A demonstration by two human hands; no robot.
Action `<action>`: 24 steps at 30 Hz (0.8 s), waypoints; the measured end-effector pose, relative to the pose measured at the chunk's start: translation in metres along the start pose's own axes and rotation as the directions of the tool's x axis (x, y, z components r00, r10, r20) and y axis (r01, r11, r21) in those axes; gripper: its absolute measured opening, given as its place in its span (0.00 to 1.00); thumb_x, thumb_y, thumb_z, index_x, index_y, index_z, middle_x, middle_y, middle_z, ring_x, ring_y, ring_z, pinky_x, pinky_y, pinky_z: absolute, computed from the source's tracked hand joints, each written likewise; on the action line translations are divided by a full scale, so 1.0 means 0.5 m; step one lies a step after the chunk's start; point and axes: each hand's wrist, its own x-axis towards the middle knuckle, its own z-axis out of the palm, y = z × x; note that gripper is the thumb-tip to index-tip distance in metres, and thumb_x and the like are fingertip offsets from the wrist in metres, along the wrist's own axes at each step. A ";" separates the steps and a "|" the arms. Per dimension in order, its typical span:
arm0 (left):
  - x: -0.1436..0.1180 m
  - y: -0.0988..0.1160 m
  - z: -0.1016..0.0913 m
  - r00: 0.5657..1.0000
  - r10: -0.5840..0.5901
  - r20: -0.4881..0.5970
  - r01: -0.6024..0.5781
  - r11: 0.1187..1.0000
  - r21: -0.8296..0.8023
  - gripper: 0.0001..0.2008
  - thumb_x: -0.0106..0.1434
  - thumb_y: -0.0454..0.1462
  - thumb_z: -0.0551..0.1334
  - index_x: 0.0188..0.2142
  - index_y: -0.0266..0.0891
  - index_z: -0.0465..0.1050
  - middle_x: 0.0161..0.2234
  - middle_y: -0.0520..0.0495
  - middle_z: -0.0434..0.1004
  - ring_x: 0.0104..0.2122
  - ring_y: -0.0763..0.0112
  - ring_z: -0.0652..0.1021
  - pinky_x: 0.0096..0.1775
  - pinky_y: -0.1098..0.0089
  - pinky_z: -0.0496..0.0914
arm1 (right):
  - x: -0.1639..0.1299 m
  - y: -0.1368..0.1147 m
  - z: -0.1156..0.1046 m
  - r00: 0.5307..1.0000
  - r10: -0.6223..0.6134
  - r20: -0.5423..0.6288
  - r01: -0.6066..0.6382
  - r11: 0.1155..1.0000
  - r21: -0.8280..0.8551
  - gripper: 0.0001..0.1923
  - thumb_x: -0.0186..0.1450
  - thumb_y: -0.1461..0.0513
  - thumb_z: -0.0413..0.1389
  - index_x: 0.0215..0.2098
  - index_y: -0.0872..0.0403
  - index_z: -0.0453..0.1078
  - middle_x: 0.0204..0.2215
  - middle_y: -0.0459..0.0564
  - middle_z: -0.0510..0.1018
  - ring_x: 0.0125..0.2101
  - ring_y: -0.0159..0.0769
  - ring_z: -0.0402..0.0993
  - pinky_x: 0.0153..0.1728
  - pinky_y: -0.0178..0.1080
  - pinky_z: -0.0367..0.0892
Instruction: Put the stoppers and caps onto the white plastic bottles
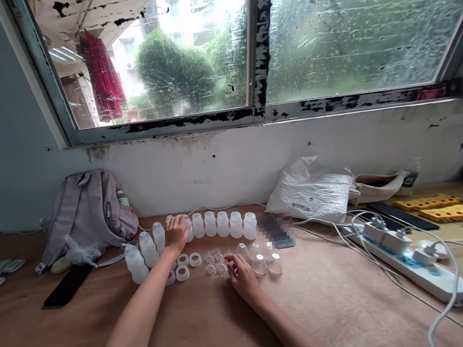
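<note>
A curved row of several small white plastic bottles [223,224] stands on the brown table [195,332] below the window. My left hand [177,232] reaches to the back of the row, its fingers wrapped over one bottle there. In front of the row lie white rings [182,273] and small clear caps [266,264]. My right hand [243,275] rests on the table among the clear caps, its fingertips pinching a small clear piece [222,268].
A grey backpack [88,211] leans on the wall at left, a black phone [67,285] before it. A white plastic bag [309,191] lies right of the bottles. A white power strip [420,269] with cables crosses the right side. Yellow parts [429,202] lie far right.
</note>
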 end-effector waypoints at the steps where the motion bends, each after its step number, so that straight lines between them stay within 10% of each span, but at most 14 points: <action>1: -0.009 0.001 -0.009 1.000 0.006 -0.011 -0.007 1.000 -0.016 0.11 0.59 0.37 0.52 0.41 0.39 0.66 0.40 0.43 0.72 0.44 0.62 0.70 0.48 0.62 0.58 | 0.000 -0.002 -0.001 1.000 0.000 -0.003 0.000 1.000 0.012 0.10 0.60 0.67 0.44 0.38 0.55 0.64 0.34 0.53 0.71 0.29 0.36 0.70 0.29 0.37 0.68; 10: -0.192 0.069 -0.070 0.924 -0.113 -0.365 -0.058 0.902 -0.427 0.15 0.55 0.36 0.59 0.42 0.41 0.59 0.40 0.45 0.67 0.42 0.66 0.71 0.44 0.64 0.66 | -0.003 -0.062 -0.022 0.996 -0.059 -0.060 0.067 0.988 0.139 0.09 0.63 0.64 0.43 0.39 0.53 0.63 0.31 0.50 0.70 0.29 0.34 0.68 0.31 0.36 0.65; 15: -0.254 0.124 -0.065 0.968 -0.069 -0.241 -0.088 0.806 -0.586 0.14 0.55 0.35 0.59 0.41 0.43 0.59 0.42 0.45 0.68 0.44 0.63 0.71 0.45 0.61 0.67 | -0.016 -0.103 -0.039 0.997 -0.079 -0.015 0.081 0.971 0.224 0.10 0.64 0.63 0.43 0.41 0.52 0.62 0.33 0.50 0.71 0.33 0.34 0.69 0.34 0.36 0.66; 21: -0.250 0.148 -0.054 0.972 -0.191 0.136 0.228 0.638 -0.735 0.31 0.55 0.39 0.59 0.55 0.43 0.45 0.57 0.38 0.52 0.57 0.57 0.56 0.53 0.55 0.57 | -0.020 -0.120 -0.044 0.993 -0.114 0.024 0.102 0.949 0.299 0.13 0.64 0.62 0.44 0.47 0.51 0.61 0.37 0.52 0.71 0.35 0.36 0.70 0.35 0.38 0.67; 24: -0.250 0.148 -0.047 0.938 -0.192 0.289 0.347 0.537 -0.769 0.33 0.55 0.39 0.59 0.56 0.43 0.42 0.52 0.39 0.61 0.52 0.60 0.65 0.49 0.59 0.63 | -0.020 -0.116 -0.034 0.996 -0.079 0.040 0.063 0.950 0.305 0.14 0.63 0.61 0.46 0.47 0.51 0.61 0.37 0.52 0.70 0.33 0.35 0.69 0.34 0.37 0.67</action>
